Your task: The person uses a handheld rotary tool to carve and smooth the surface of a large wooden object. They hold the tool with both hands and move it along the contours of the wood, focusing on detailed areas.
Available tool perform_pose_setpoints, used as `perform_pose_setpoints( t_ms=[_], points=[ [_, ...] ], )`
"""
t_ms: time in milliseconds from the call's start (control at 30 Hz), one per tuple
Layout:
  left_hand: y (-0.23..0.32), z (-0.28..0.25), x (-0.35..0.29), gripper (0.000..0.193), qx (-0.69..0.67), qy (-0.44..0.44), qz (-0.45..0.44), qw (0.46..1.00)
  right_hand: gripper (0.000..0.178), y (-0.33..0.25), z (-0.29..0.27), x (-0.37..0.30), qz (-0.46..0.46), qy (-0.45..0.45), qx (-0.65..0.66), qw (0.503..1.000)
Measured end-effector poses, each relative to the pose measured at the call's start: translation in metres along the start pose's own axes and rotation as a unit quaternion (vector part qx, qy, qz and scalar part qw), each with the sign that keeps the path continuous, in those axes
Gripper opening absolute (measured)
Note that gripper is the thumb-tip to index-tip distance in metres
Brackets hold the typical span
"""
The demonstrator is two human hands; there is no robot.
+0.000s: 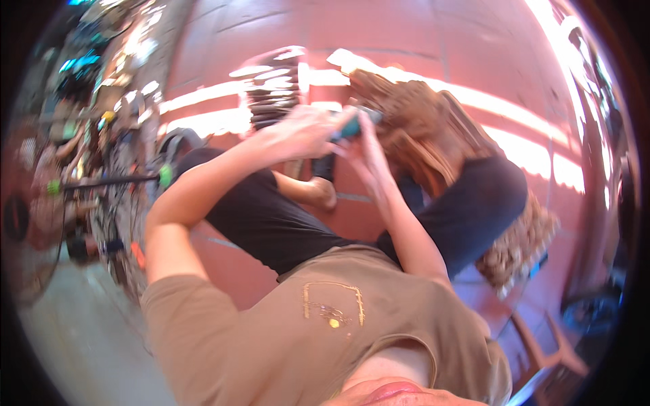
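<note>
My left hand (310,132) reaches in from the left and meets my right hand (362,150) in front of my knees. Between them is a small teal object (348,128), smeared by motion, so its kind is unclear. The fingers of both hands close about it. Just beyond my right hand lies a loose heap of brown, flat, strip-like pieces (423,125). A stack of dark flat pieces (274,91) stands past my left hand, partly washed out by glare.
I sit low over a red tiled floor (379,27) crossed by bright sun bands. A bare foot (318,193) shows between my knees. At the left is a fan-like thing on a dark pole (108,181), amid blurred clutter. A tan bundle (518,247) lies by my right thigh.
</note>
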State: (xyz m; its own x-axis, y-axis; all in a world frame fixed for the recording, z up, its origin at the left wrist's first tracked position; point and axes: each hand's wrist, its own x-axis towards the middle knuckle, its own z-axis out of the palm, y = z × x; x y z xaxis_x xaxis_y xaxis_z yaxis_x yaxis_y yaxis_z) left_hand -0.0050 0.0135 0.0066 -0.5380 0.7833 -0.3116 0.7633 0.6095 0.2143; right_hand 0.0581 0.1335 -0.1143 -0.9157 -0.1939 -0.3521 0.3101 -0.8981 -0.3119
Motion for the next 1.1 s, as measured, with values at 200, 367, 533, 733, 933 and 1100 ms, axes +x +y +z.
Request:
perform_pose_setpoints(
  t_ms=[200, 367, 533, 733, 933, 1100],
  points=[
    [-0.005, 0.001, -0.006, 0.044, -0.017, 0.004, 0.006, 1.000, 0.040, 0.006, -0.009, 0.005, 0.026, -0.017, 0.010, 0.999],
    [0.004, -0.007, -0.008, 0.039, 0.017, 0.001, 0.011, 1.000, 0.044, 0.005, -0.010, 0.006, 0.046, -0.059, 0.035, 0.997],
    [0.003, -0.003, -0.004, 0.033, 0.059, -0.004, 0.026, 0.998, 0.042, 0.001, 0.006, -0.001, 0.040, -0.013, 0.025, 0.999],
    [0.006, -0.004, -0.003, 0.041, 0.059, -0.014, 0.010, 0.998, 0.042, 0.000, 0.001, 0.000, 0.051, -0.099, 0.022, 0.993],
    [0.007, -0.002, -0.002, 0.034, 0.085, -0.010, 0.011, 0.996, 0.040, 0.002, 0.018, -0.007, 0.040, -0.026, 0.002, 0.999],
    [0.010, -0.005, 0.001, 0.029, 0.081, -0.025, 0.004, 0.996, 0.045, 0.001, 0.015, -0.007, 0.036, -0.045, 0.002, 0.998]
  ],
)
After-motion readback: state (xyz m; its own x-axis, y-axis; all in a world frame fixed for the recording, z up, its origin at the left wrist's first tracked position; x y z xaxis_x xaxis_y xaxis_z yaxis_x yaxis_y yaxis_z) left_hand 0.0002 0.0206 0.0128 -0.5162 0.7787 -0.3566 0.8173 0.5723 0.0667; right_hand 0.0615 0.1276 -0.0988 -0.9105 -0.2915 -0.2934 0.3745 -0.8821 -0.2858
